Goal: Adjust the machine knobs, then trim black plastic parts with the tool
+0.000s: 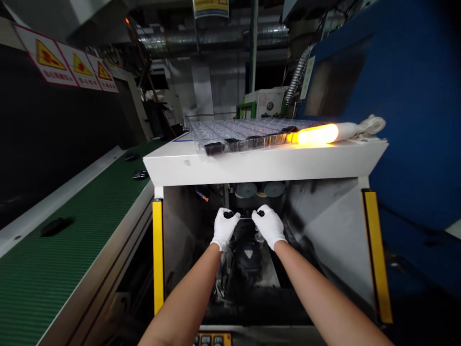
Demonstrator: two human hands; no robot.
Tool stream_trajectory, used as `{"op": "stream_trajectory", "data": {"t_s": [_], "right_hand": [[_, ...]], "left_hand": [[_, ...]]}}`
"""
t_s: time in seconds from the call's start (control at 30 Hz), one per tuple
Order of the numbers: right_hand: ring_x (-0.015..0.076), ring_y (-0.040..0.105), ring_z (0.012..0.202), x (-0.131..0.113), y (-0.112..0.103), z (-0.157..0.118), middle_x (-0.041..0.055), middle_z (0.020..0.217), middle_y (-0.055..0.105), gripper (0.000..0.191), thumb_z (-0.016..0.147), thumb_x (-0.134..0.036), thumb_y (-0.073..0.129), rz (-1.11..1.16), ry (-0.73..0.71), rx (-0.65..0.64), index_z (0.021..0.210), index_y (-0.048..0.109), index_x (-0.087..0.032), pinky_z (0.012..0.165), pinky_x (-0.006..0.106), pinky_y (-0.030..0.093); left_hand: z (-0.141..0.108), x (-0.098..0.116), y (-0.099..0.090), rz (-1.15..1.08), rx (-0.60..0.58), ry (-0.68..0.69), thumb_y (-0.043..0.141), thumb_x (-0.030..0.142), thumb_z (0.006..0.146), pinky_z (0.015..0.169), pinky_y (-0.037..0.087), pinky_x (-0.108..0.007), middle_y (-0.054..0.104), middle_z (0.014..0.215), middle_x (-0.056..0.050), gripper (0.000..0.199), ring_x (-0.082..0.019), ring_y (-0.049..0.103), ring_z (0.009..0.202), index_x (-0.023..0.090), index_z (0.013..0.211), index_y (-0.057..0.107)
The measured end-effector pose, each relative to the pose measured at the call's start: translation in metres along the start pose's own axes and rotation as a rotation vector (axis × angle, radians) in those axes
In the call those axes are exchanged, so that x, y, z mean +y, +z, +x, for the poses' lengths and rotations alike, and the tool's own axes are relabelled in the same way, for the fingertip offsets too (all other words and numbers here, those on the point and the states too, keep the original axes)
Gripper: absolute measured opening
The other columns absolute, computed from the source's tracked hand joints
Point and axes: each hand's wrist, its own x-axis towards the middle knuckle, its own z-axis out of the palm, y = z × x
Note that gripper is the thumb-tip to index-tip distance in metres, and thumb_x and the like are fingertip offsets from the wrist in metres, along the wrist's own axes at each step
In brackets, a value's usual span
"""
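Observation:
My left hand (225, 228) and my right hand (269, 226), both in white gloves, reach into the opening of a moulding machine. Each hand pinches a small black moulded part, the left one (228, 214) and the right one (260, 213). A thin rod or runner (245, 218) seems to join the parts, though it is partly hidden. Below my hands sits a dark machine component (248, 259) marked with a pale triangle. Two round grey discs (255, 190) stand behind the parts.
A clear plastic tray (230, 134) holding black parts rests on a white machine top (252, 163). A glowing tube lamp (317, 134) lies to its right. A green conveyor belt (72, 230) carrying black parts runs on the left. Yellow safety light bars (157, 254) flank the opening.

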Motion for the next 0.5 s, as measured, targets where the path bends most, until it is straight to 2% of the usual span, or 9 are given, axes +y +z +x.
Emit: {"op": "stream_trajectory", "data": {"t_s": [0.1,0.2,0.33,0.5], "right_hand": [[0.0167,0.058,0.063,0.001,-0.005,-0.001,-0.0002,0.067,0.065,0.026,0.086,-0.047,0.052,0.006,-0.04,-0.023,0.078,0.062,-0.024,0.054,0.027,0.032],[0.0173,0.058,0.063,0.002,-0.004,0.0,0.0004,0.067,0.065,0.026,0.086,-0.046,0.051,0.01,-0.05,-0.032,0.079,0.063,-0.024,0.054,0.027,0.032],[0.0185,0.062,0.069,0.004,-0.001,0.001,0.0023,0.077,0.069,0.025,0.087,-0.045,0.05,0.03,-0.041,-0.018,0.087,0.064,-0.024,0.056,0.028,0.034],[0.0193,0.064,0.076,0.006,0.005,0.001,0.0033,0.087,0.071,0.025,0.086,-0.043,0.052,0.081,-0.025,0.007,0.098,0.064,-0.025,0.061,0.028,0.038]], "left_hand": [[-0.001,-0.002,-0.015,-0.04,-0.082,0.035,0.075,0.029,0.072,0.077,0.052,-0.028,0.07,0.089,-0.005,0.025,-0.016,0.066,0.081,0.018,0.091,0.062],[-0.002,-0.001,-0.019,-0.02,-0.068,0.07,0.074,0.029,0.074,0.087,0.05,-0.029,0.07,0.105,-0.008,0.036,-0.017,0.066,0.095,0.019,0.108,0.063],[-0.003,0.006,-0.006,0.116,0.014,0.081,0.075,0.036,0.071,0.084,0.047,-0.031,0.069,0.09,-0.003,0.026,-0.019,0.064,0.087,0.02,0.088,0.063],[-0.003,0.008,0.012,0.252,0.185,0.074,0.062,0.025,0.074,0.075,0.043,-0.03,0.062,0.076,0.001,0.008,-0.017,0.059,0.074,0.023,0.079,0.055]]}}
